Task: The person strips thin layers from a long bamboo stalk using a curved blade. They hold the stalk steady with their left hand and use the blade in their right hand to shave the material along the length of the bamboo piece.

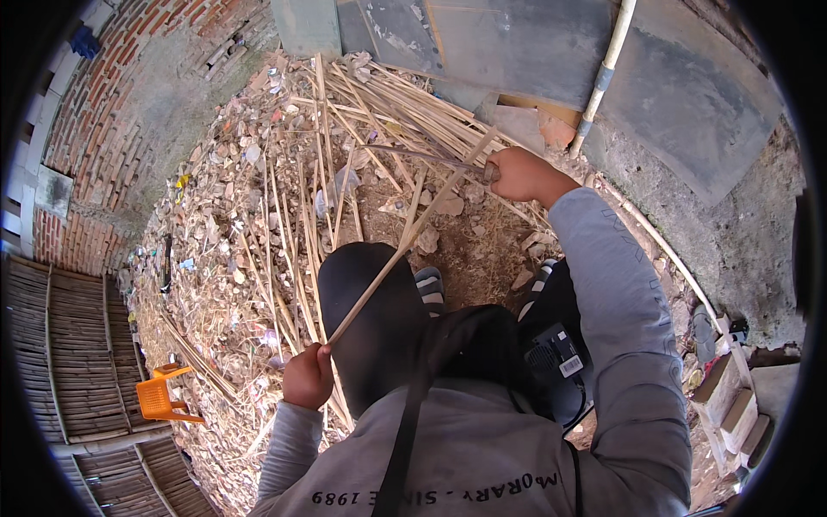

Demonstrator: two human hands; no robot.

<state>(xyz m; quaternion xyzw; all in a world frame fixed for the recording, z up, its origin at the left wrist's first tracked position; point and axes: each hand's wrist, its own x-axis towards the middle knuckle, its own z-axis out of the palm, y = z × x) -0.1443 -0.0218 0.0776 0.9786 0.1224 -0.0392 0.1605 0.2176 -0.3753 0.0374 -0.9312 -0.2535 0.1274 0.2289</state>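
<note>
My left hand (308,377) is closed round the near end of a long, pale bamboo strip (376,283). The strip slants up and to the right across my dark-clothed knee, its far end reaching past my right hand (527,177). That hand is closed on the handle of a long, thin knife (422,156), whose dark blade points left. Blade and strip cross just left of my right fist; whether the edge bites into the strip is too fine to tell. Another short strip (414,202) lies beside the held one.
Long bamboo strips (405,103) lie heaped ahead, and more strips (289,250) are on the rubble at left. An orange plastic chair (159,398) stands far left by a bamboo-slat panel (73,345). Grey sheets (534,52) and a pale pole (605,73) stand at the back.
</note>
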